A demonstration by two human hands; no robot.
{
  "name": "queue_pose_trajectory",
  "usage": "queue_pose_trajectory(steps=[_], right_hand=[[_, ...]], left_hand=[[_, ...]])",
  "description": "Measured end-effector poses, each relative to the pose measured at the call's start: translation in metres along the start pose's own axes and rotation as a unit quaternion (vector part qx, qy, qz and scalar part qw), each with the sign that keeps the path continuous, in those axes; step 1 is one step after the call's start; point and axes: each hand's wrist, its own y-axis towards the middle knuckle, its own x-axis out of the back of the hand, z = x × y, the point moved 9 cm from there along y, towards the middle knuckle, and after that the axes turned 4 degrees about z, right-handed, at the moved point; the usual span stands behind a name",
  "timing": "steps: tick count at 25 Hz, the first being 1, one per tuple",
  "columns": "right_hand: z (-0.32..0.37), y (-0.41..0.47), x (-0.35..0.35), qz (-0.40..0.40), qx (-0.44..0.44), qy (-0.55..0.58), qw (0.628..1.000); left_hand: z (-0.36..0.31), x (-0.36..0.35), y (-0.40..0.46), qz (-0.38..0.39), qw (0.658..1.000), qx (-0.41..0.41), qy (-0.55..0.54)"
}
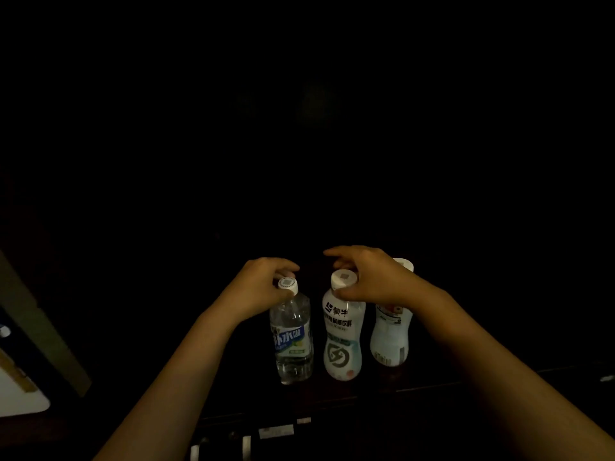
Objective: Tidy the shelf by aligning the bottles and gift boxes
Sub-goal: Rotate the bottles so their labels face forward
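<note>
Three bottles stand upright in a row on a dark shelf. The clear water bottle with a blue label is on the left; my left hand grips its neck just behind the white cap. In the middle stands a white milk drink bottle; my right hand wraps around its cap and shoulder. A second white bottle stands to the right, partly hidden behind my right wrist. No gift boxes are visible in the darkness.
The scene is very dark and the shelf back is not visible. A lower shelf edge with small white price tags runs below the bottles. A pale board or box edge shows at the far left.
</note>
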Motion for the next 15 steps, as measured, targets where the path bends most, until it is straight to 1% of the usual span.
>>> queue_pose_trajectory(steps=[2,3,6,8,15], right_hand=[[-0.003,-0.001,0.003,-0.031,-0.014,-0.003,0.999],[-0.004,-0.002,0.003,-0.03,-0.016,0.01,0.999],[-0.006,-0.004,-0.001,0.01,-0.01,0.069,0.998],[-0.006,-0.004,-0.001,0.023,-0.003,0.088,0.996],[-0.002,-0.002,-0.003,0.035,0.023,0.085,0.995]], left_hand=[[0.002,0.001,-0.003,-0.022,1.0,0.011,-0.009],[0.003,0.002,-0.005,-0.033,0.999,0.013,-0.016],[0.002,0.005,-0.007,-0.052,0.998,0.014,-0.025],[0.001,0.004,-0.008,-0.063,0.997,0.019,-0.031],[0.003,0.003,-0.013,-0.094,0.994,0.017,-0.051]])
